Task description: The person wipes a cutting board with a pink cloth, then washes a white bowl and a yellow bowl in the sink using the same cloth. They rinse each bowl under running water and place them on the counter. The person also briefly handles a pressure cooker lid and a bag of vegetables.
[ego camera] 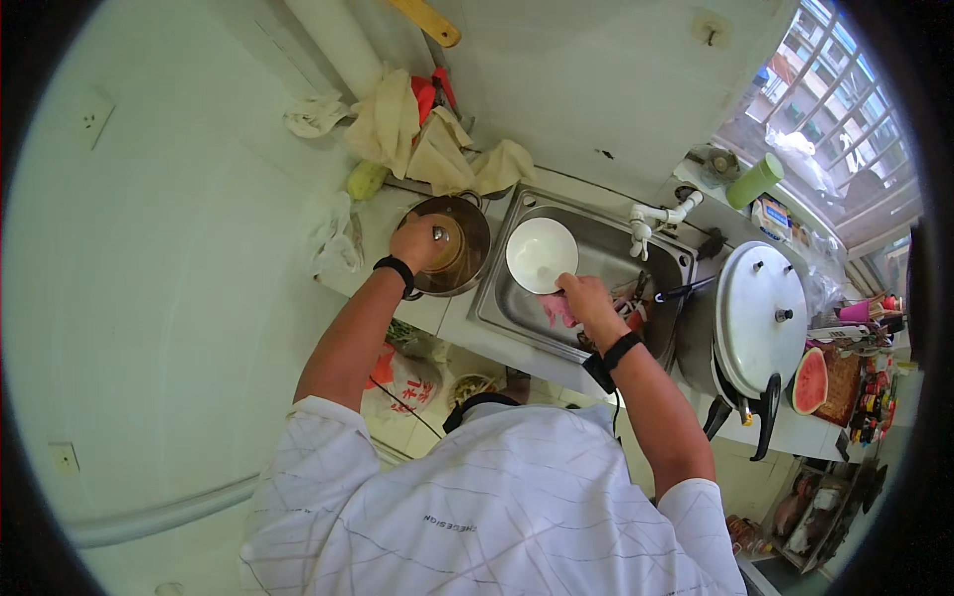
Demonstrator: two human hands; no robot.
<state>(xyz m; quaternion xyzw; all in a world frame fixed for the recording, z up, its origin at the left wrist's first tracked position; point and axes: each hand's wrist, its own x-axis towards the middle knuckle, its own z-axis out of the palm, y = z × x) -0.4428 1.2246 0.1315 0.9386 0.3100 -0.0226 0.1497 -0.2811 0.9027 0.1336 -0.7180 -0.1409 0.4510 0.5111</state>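
My right hand [592, 302] grips the rim of a white bowl [542, 255], tilted over the left part of the stainless steel sink [514, 309]. No food shows inside the bowl. A pink cloth or bag [557, 309] lies in the sink beneath that hand, beside mixed dark and red scraps [633, 302]. To the left, my left hand [417, 242] is over a two-handled metal pot [477, 257], its fingers closed around a rounded shiny metal piece [440, 234]. Whether this is a lid knob or part of a ladle is unclear. A tan round area shows under it.
A white faucet [663, 216] reaches over the sink's back edge. At right stands a large pressure cooker [760, 320], its black handles jutting toward me, near a cut watermelon [810, 381]. Cloths [440, 153] and a green gourd or melon [367, 179] sit behind the pot.
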